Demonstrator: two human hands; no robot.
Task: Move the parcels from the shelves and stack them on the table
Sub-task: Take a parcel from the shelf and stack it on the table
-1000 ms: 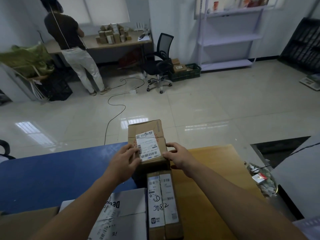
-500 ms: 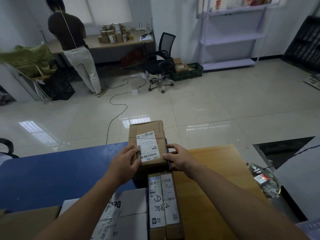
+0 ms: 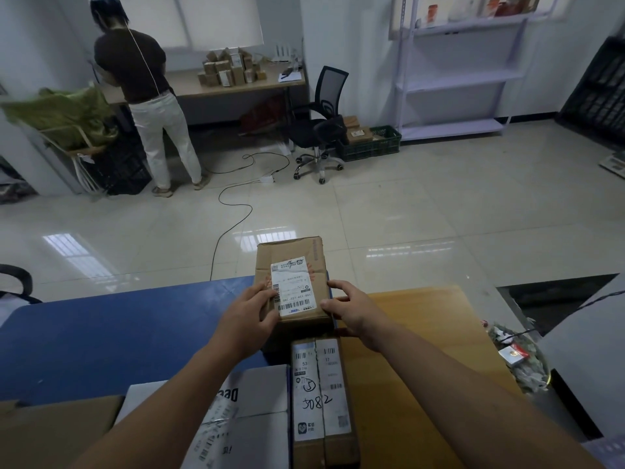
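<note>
Tabletop (image 3: 101,333) parcel (image 3: 291,265) unmoved (left hand (image 3: 250,316), right hand (image 3: 351,309) still gripping).

Across the room, the standing person (image 3: 135,69) has shifted feet. The legs, close together half a second ago, are now planted apart before the far desk (image 3: 236,88). The left hand (image 3: 248,316) and right hand (image 3: 355,311), gripping the brown parcel (image 3: 291,252) at the near desk's (image 3: 101,333) far edge, have moved only a hair.

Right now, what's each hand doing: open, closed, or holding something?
Left hand: holding the brown parcel by its left side, thumb on top.
Right hand: holding the same parcel by its right side.
</note>
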